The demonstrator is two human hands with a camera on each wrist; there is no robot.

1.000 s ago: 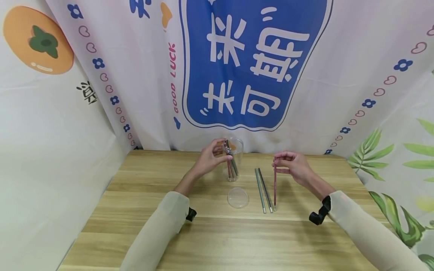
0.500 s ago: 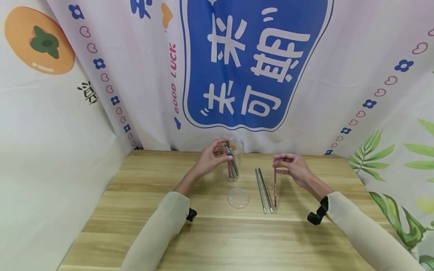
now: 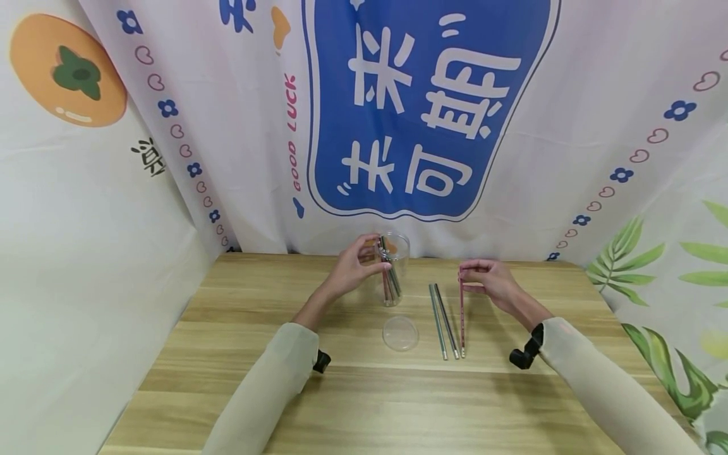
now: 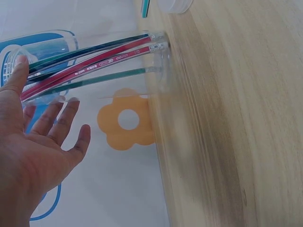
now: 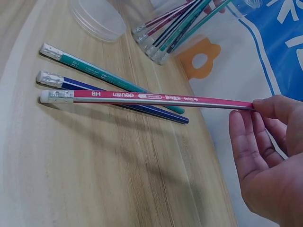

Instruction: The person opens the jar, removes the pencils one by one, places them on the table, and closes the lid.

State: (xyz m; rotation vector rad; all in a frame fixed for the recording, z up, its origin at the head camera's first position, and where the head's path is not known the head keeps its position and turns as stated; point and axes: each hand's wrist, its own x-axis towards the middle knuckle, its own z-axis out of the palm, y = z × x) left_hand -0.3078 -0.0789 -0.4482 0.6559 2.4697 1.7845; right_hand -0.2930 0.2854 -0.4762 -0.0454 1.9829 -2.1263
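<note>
A clear plastic jar (image 3: pixel 402 268) stands at the back of the table, with several red, green and dark pencils (image 4: pixel 90 71) leaning inside. My left hand (image 3: pixel 348 270) holds it near the rim, thumb on one side and fingers on the other. To the right, my right hand (image 3: pixel 491 281) pinches a red pencil (image 5: pixel 156 98) by the end away from its eraser. That pencil's white eraser points down toward me, at or just above the tabletop; I cannot tell whether it touches. Beside it lie a green pencil (image 5: pixel 94 70) and a dark blue pencil (image 5: pixel 109 92).
A round clear lid (image 3: pixel 400 333) lies flat in front of the jar. The wooden table (image 3: pixel 364 404) ends at a printed cloth (image 3: pixel 256 189) hanging close behind the jar. More cloth hangs at both sides.
The red pencil's eraser end has shifted slightly toward me, beside the two lying pencils. My right wrist has moved a little to the left. The left hand keeps its hold on the jar.
</note>
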